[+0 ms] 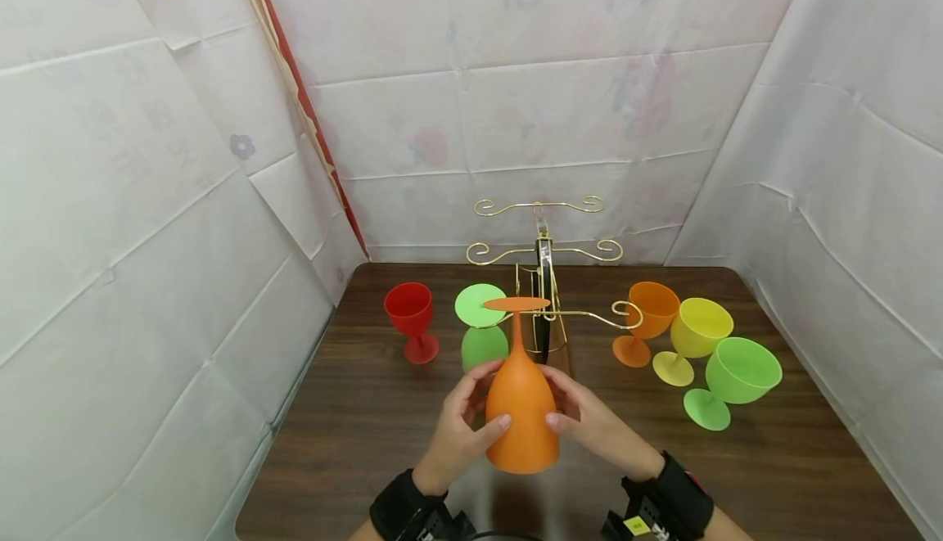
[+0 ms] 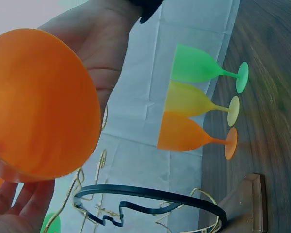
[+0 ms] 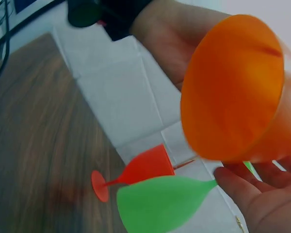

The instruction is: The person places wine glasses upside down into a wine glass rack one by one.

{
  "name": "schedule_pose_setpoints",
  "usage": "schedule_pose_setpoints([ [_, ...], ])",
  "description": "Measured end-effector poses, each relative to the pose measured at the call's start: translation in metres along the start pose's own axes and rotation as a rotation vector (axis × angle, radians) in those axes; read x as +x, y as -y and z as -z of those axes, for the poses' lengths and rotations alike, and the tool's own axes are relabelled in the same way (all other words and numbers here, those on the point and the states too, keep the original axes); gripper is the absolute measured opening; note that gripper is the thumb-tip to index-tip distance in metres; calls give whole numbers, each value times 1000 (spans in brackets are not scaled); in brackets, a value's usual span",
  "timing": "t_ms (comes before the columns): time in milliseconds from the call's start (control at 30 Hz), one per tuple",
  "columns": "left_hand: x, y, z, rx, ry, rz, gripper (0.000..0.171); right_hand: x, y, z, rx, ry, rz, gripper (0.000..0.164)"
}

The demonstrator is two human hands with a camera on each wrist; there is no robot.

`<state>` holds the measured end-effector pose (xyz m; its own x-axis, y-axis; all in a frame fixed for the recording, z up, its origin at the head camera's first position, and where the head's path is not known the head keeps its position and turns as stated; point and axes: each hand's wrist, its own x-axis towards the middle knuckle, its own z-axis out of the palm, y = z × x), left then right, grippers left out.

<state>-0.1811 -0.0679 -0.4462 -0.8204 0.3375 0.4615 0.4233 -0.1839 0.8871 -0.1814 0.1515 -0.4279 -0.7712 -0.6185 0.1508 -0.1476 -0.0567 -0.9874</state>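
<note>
Both hands hold an orange goblet upside down above the table, its foot uppermost. My left hand grips the bowl's left side, with the thumb on the near face. On the other side, my right hand grips the bowl, thumb also in front. The goblet's foot appears close to the lowest scrolled arm of a gold wire rack; whether they touch, I cannot tell. A green goblet hangs upside down at the rack's left, partly behind the left hand. The right wrist view looks into the orange bowl.
On the right stand an orange goblet, a yellow goblet and a green goblet, upright. A red goblet stands upright at the left. White sheets enclose the back and sides of the wooden table.
</note>
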Motion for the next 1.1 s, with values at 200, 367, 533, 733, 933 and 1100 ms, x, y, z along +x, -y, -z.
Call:
schedule_pose_setpoints([
  [200, -1, 2, -1, 65, -3, -3, 55, 5, -5, -1, 43, -11, 5, 60],
  [367, 0, 2, 1, 100, 26, -38, 56, 6, -6, 0, 29, -24, 47, 61],
  [533, 5, 1, 7, 120, 78, -145, 61, 4, -3, -1, -68, -80, 101, 62],
  [733, 5, 0, 12, 149, 136, -126, 74, 3, -3, -5, -275, -193, 190, 68],
  [933, 2, -7, 7, 220, 176, -124, 83, 5, -4, -12, -371, -217, 320, 81],
  [1100, 1, -6, 6, 218, 148, -112, 80, 6, -6, -13, -390, -198, 362, 85],
])
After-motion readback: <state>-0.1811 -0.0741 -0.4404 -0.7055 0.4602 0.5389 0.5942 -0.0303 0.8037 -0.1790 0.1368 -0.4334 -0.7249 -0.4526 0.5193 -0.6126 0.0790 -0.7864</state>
